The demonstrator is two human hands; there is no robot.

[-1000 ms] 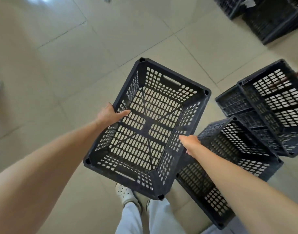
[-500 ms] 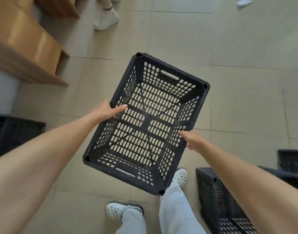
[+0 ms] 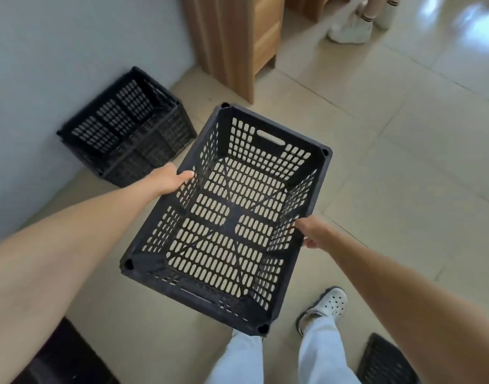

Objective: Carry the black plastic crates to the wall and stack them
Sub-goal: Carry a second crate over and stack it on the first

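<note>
Crate (image 3: 232,217), clamped at both long rims by left hand (image 3: 168,180) and right hand (image 3: 311,235), nears the wall stack (image 3: 127,134); lowering squarely on top likely follows.

My right fingers (image 3: 307,242) hide under crate (image 3: 226,217) rim, wall stack (image 3: 127,134) is blurred, btm-right crate (image 3: 384,361) & a bystander's shoes (image 3: 351,30) cut off by edges.

Floor (image 3: 404,176): large beige glossy tiles with thin grout lines, bright light glare at 1 o'clock. Wall (image 3: 57,51): plain pale grey-white, occupying 9 to 11 o'clock, meeting the floor along a diagonal line. Wooden cabinet (image 3: 237,37): light-toned, standing against the wall at 12 o'clock
</note>
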